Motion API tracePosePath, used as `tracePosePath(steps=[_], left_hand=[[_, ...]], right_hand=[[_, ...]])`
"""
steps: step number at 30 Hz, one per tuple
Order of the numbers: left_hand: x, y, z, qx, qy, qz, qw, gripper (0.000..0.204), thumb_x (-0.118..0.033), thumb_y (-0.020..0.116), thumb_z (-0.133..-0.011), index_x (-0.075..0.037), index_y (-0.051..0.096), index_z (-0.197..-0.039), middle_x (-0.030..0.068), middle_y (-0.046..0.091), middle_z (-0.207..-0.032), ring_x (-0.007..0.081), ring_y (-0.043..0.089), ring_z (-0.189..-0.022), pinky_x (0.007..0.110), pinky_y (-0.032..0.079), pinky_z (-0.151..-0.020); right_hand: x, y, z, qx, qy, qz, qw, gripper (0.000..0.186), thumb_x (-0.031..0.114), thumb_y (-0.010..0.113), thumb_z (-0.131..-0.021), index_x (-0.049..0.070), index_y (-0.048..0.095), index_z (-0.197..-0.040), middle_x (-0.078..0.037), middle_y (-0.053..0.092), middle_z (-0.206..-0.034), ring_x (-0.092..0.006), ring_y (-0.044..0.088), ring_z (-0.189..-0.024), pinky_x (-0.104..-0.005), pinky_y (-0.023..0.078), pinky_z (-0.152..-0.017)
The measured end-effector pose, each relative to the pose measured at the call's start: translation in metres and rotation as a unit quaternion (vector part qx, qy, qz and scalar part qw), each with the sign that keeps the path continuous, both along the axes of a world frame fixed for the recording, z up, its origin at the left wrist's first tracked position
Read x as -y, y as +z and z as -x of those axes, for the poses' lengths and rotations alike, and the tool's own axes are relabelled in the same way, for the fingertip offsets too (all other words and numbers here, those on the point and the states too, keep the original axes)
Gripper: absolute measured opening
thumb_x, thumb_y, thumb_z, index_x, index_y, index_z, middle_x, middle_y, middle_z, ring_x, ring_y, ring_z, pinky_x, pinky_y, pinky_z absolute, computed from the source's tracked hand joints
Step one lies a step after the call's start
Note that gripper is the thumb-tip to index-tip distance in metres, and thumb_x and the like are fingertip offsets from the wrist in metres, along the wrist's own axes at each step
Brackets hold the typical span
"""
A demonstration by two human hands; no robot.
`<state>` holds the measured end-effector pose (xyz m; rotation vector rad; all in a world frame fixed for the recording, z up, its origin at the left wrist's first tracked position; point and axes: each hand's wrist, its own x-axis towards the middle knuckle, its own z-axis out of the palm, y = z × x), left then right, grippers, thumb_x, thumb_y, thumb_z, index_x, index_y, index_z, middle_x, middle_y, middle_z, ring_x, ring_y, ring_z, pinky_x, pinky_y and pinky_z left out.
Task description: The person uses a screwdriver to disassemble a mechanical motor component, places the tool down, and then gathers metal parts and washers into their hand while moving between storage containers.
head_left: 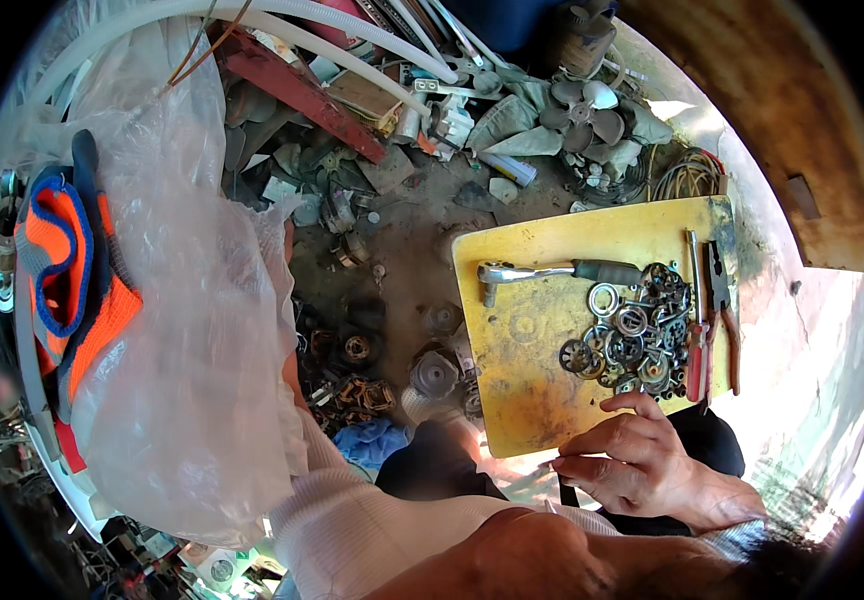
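Observation:
My right hand (642, 460) is above the near right edge of a yellow board (527, 370). Its fingers are curled, with fingertips brought close together at its left; anything between them is too small to make out. Beyond it on the board lies a pile of small metal parts (642, 340), with rings, bearings and gears. A ratchet wrench (542, 271) lies at the far side. A red-handled screwdriver (696, 350) and pliers (720, 300) rest along the right edge. My left arm (317, 440) reaches away at the left, and its hand is hidden by a clear plastic sheet (192, 300).
Orange and grey work gloves (77, 270) are at the far left. Motor parts (352, 370) and a blue cloth (370, 440) lie on the floor. Farther off are scrap, a fan blade (584, 117), a red metal bar (302, 95), coiled wire (690, 175) and a white hose (352, 38).

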<state>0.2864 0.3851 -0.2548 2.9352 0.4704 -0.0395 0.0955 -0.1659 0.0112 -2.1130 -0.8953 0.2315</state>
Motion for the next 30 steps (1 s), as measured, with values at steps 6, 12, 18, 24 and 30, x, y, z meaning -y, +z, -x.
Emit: tracePosePath(steps=[6, 12, 18, 24, 30], left_hand=[[0.000, -0.051, -0.025, -0.111, -0.068, -0.028, 0.991, 0.045, -0.036, 0.063, -0.088, -0.009, 0.064, -0.125, 0.0200, 0.065, -0.117, 0.0409, 0.060, -0.108, 0.050, 0.049, -0.090], [0.054, -0.028, -0.004, -0.099, -0.165, 0.147, 0.970, 0.040, -0.032, 0.061, -0.090, -0.006, 0.065, -0.121, 0.0214, 0.065, -0.115, 0.0392, 0.061, -0.109, 0.045, 0.050, -0.091], [0.119, -0.033, 0.128, -0.258, -0.176, 0.032, 0.950, 0.032, -0.033, 0.058, -0.090, -0.008, 0.069, -0.107, 0.0148, 0.068, -0.105, 0.0375, 0.063, -0.099, 0.047, 0.050, -0.088], [0.105, 0.024, 0.156, -0.241, -0.067, 0.113, 0.962, 0.040, -0.036, 0.058, -0.090, -0.011, 0.067, -0.120, 0.0169, 0.068, -0.111, 0.0366, 0.064, -0.102, 0.045, 0.050, -0.089], [0.065, -0.015, 0.076, -0.152, -0.012, -0.028, 0.988, 0.044, -0.040, 0.050, -0.099, -0.017, 0.054, -0.137, 0.0121, 0.065, -0.112, 0.0347, 0.063, -0.087, 0.050, 0.057, -0.079]], right_hand=[[-0.003, 0.002, -0.001, -0.010, 0.020, -0.014, 1.000, 0.025, 0.013, 0.077, -0.074, 0.015, 0.073, -0.099, 0.003, 0.067, -0.100, -0.0107, 0.064, -0.085, -0.0368, 0.047, -0.090], [-0.002, 0.000, -0.002, 0.000, 0.010, -0.002, 1.000, 0.027, 0.012, 0.076, -0.073, 0.015, 0.073, -0.099, 0.002, 0.067, -0.099, -0.0119, 0.064, -0.086, -0.0382, 0.048, -0.089], [0.005, 0.013, 0.002, -0.023, 0.018, -0.005, 1.000, 0.024, 0.012, 0.077, -0.075, 0.016, 0.073, -0.098, 0.003, 0.068, -0.094, -0.0112, 0.064, -0.085, -0.0367, 0.047, -0.090], [0.012, 0.008, 0.008, -0.007, -0.006, 0.003, 1.000, 0.023, 0.012, 0.079, -0.075, 0.015, 0.072, -0.097, 0.003, 0.069, -0.094, -0.0117, 0.065, -0.082, -0.0367, 0.047, -0.089], [0.009, 0.010, 0.015, -0.003, 0.014, -0.003, 1.000, 0.023, 0.010, 0.079, -0.074, 0.014, 0.071, -0.096, 0.002, 0.068, -0.093, -0.0124, 0.065, -0.081, -0.0370, 0.047, -0.089]])
